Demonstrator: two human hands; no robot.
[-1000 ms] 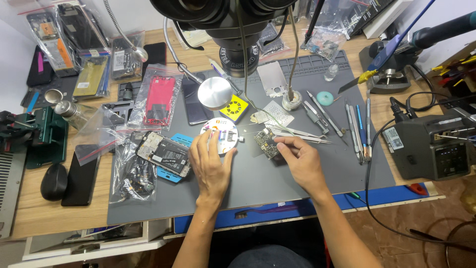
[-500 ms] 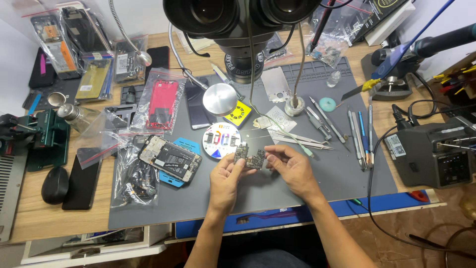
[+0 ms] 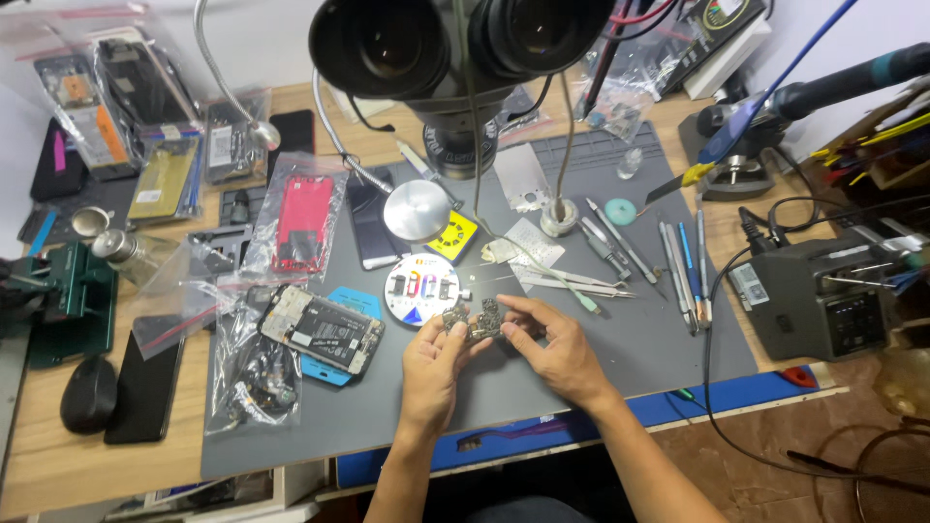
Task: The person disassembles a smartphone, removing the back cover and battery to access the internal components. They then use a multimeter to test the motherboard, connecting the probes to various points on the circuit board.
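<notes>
Circuit board (image 3: 481, 320): one small piece, held between both hands above the grey work mat (image 3: 620, 358), just in front of the round parts dish (image 3: 422, 289). It is pinched at its left end by the left hand (image 3: 433, 363) and at its right end by the right hand (image 3: 552, 347); fingertips of both are closed on it. Board detail is too small to be made out.

Largest to smallest:
- One wooden bench (image 3: 48, 465), cut off on every side.
- One work mat, partly covered.
- One microscope head (image 3: 455, 44), two eyepieces counted, top cropped.
- One soldering station (image 3: 823, 300), right edge cut off.
- One opened phone (image 3: 320, 329), lying on a blue card.
- Several clear bags of parts (image 3: 247, 373) at left; contents hard to tell, count uncertain.
- One row of hand tools (image 3: 678, 266) on the mat's right half; exact count cannot be told.
</notes>
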